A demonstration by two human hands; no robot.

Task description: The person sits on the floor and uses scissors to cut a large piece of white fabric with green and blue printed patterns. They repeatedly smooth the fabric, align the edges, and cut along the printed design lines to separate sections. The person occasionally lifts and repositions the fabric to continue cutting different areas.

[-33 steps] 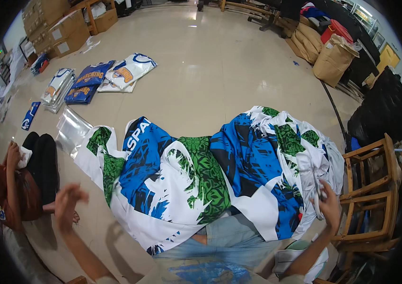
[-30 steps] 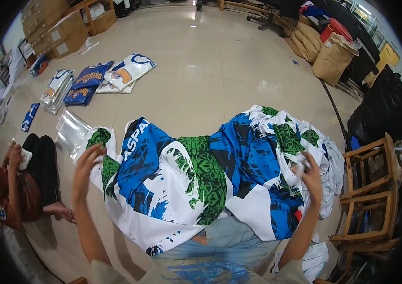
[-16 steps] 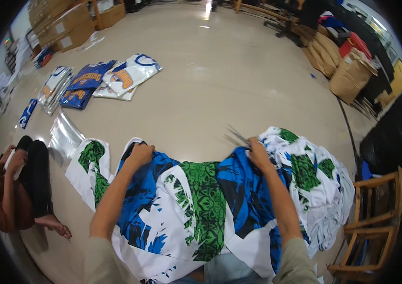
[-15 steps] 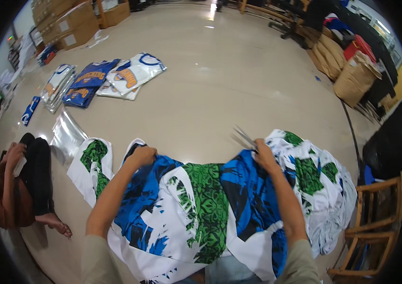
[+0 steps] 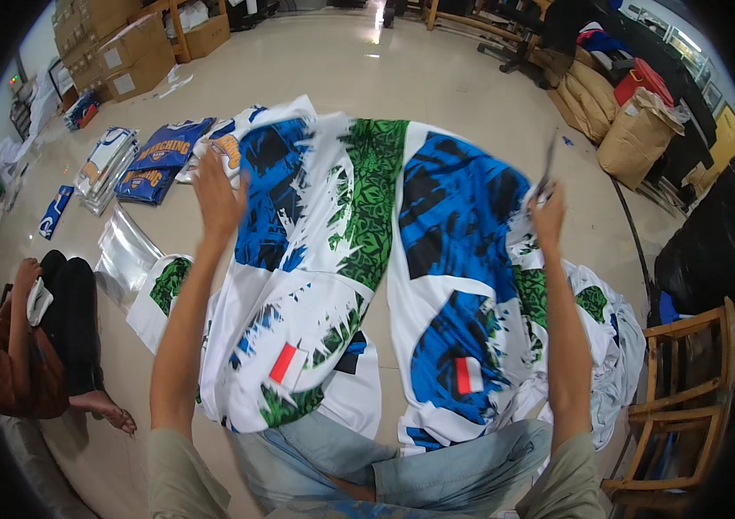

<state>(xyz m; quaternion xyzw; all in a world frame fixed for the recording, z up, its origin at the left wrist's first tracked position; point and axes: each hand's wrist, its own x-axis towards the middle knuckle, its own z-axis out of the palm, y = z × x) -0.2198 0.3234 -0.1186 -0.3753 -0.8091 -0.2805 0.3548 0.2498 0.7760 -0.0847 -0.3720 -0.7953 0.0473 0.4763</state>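
A printed jersey (image 5: 376, 190) in blue, white, green and black is spread out before me, its sleeves reaching back toward my lap. Each sleeve carries a small red-and-white patch. My left hand (image 5: 219, 199) is at the jersey's left edge, fingers stretched out and slightly blurred; whether it touches the cloth is unclear. In my right hand (image 5: 547, 212) is a pair of scissors (image 5: 549, 160), blades pointing away from me, beside the jersey's right edge. More of the same printed cloth (image 5: 597, 303) lies heaped on the right.
Bagged blue and white shirts (image 5: 156, 151) lie on the floor at the far left, near clear plastic bags (image 5: 130, 246). A seated person (image 5: 26, 363) at left holds something white. To the right are a wooden frame (image 5: 679, 406), a black bag (image 5: 705, 251) and brown sacks (image 5: 640, 134).
The jersey, bunched near my lap before, is now spread out farther from me. Both hands have moved away from me, the right one outward with the scissors. My left hand's fingers have straightened.
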